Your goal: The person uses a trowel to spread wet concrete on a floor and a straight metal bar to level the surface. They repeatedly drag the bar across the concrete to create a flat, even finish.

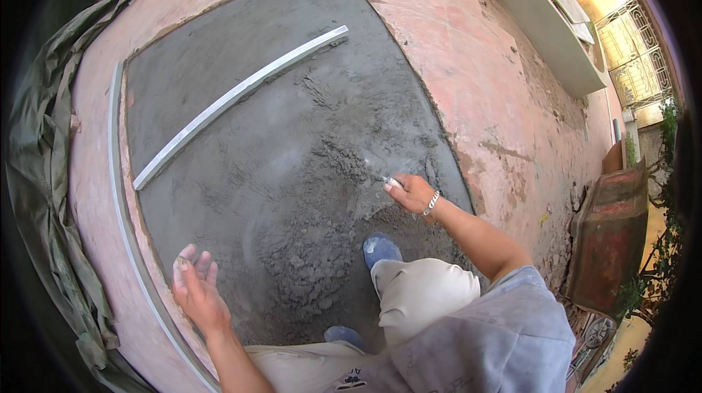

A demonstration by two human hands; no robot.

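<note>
My right hand [414,194], with a bracelet on its wrist, is closed around the handle of a trowel [387,180]. The trowel's blade lies low at the wet grey mortar [322,174], and its outline is hard to make out against the mix. Held up over the left edge of the mortar patch, my left hand [197,287] has its fingers apart and nothing in it. Grey smears coat its fingertips. A long pale straightedge [238,93] lies slantwise across the smoother far part of the mortar. Rough, crumbly mortar is heaped near my feet.
My blue shoes [381,248] are on the mortar. A second long bar [121,195] runs along the left edge. Beyond it lies a crumpled green tarp [47,174]. Pinkish floor [468,57] surrounds the patch. At right stand a rusty red wheelbarrow [610,236] and a pale ledge [545,35].
</note>
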